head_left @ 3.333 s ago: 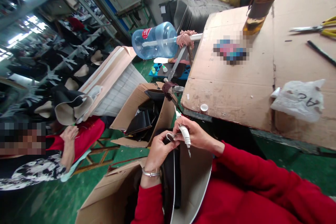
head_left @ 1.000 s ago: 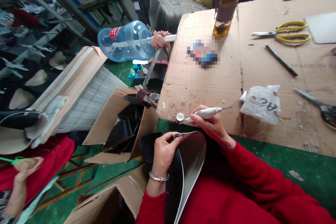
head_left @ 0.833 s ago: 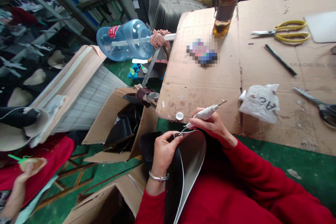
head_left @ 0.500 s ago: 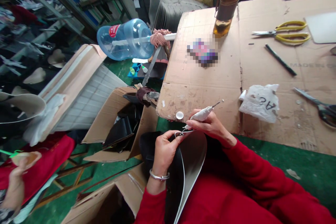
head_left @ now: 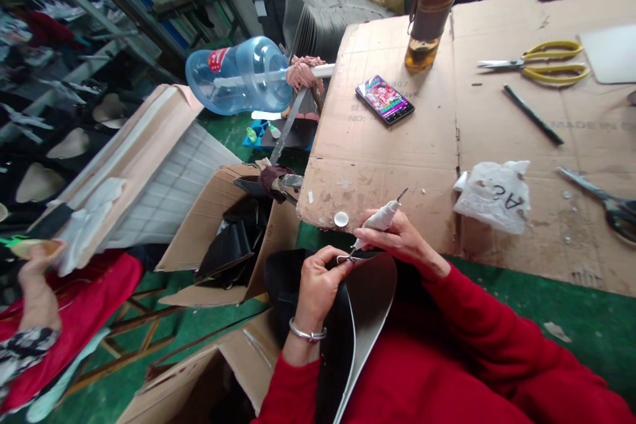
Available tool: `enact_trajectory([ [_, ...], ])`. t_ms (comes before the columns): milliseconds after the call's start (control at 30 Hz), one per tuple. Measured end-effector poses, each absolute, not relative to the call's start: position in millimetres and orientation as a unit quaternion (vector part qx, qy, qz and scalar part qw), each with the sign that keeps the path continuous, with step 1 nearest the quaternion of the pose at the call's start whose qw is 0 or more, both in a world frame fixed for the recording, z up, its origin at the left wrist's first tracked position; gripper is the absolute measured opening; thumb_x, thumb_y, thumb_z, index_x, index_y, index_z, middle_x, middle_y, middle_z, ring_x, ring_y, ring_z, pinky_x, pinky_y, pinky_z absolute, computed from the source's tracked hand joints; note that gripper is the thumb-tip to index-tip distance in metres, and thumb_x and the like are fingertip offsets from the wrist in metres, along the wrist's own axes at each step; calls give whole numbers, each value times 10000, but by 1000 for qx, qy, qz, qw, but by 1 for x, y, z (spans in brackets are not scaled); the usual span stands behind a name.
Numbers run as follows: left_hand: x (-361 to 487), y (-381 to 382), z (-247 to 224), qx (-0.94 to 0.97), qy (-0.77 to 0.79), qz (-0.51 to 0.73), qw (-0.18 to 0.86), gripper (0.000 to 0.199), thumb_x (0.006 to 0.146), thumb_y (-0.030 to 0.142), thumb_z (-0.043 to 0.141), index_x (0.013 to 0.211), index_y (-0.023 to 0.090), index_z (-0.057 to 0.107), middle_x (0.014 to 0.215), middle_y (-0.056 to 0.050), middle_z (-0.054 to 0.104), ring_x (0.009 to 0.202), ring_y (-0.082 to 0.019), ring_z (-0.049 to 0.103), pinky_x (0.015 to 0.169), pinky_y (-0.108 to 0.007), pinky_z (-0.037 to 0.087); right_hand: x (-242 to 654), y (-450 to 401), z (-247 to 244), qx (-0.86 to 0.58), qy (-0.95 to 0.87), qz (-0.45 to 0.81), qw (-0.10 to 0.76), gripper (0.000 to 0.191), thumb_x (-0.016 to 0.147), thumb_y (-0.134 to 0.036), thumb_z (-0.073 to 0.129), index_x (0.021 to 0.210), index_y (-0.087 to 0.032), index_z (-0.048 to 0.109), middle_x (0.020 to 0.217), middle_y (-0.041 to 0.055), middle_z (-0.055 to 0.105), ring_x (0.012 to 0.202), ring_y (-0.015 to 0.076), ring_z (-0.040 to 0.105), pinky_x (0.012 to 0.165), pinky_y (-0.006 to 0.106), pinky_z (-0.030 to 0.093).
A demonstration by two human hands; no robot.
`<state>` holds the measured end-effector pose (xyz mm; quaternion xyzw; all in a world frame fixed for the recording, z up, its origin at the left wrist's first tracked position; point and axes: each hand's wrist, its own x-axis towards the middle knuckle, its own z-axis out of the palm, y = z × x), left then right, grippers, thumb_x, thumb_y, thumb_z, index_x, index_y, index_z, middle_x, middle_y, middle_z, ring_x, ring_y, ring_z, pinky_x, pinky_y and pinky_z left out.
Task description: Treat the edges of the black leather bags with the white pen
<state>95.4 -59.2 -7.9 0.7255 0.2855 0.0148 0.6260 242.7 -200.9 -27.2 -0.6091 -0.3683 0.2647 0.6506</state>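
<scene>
My right hand (head_left: 401,242) is closed round a white-wrapped tool (head_left: 381,218), whose thin metal rod sticks out at the upper end. The tool's lower tip meets the upper edge of a curved black piece with a grey inner side (head_left: 370,291). My left hand (head_left: 318,281), with a silver bangle at the wrist, pinches that same edge just left of the tip. A small white loop shows by the fingertips; what it belongs to is too small to tell. The piece stands upright before my red top.
On the cardboard-covered table (head_left: 387,165) are a phone (head_left: 385,101), a bottle (head_left: 428,26), yellow-handled scissors (head_left: 554,63), a plastic bag (head_left: 491,197) and a white cap (head_left: 341,219). Left are a box (head_left: 199,232), a water jug (head_left: 248,76) and another person's hand (head_left: 36,278).
Both hands and the black piece have shifted slightly right. The tool's tip is closer to my left fingertips, and the white loop looks smaller. The other person's hand has moved up.
</scene>
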Motion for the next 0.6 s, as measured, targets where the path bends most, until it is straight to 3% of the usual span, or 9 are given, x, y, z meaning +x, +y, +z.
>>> enact_trajectory([
  [233,96,-56,-14,695,309,28,649,153,732,300,786,681,168,728,658,7,628,658,-147,521,650,-249,393,239,-200,-32,-615,-260,219,712,324,943,-470,702,814,-173,684,704,21,652,587,157,609,516,246,475],
  [367,92,-49,-23,688,348,74,633,150,734,311,796,758,170,752,713,2,663,693,-153,551,675,-249,416,236,-194,-38,-671,-269,122,681,286,960,-455,684,881,-180,686,789,30,649,657,160,582,557,261,452],
  [600,88,-42,-28,668,379,91,634,247,715,378,824,841,168,793,792,-29,732,723,-178,616,737,-282,472,232,-190,-38,-708,-273,84,646,279,985,-437,649,880,-179,669,751,9,634,624,142,563,555,249,425],
])
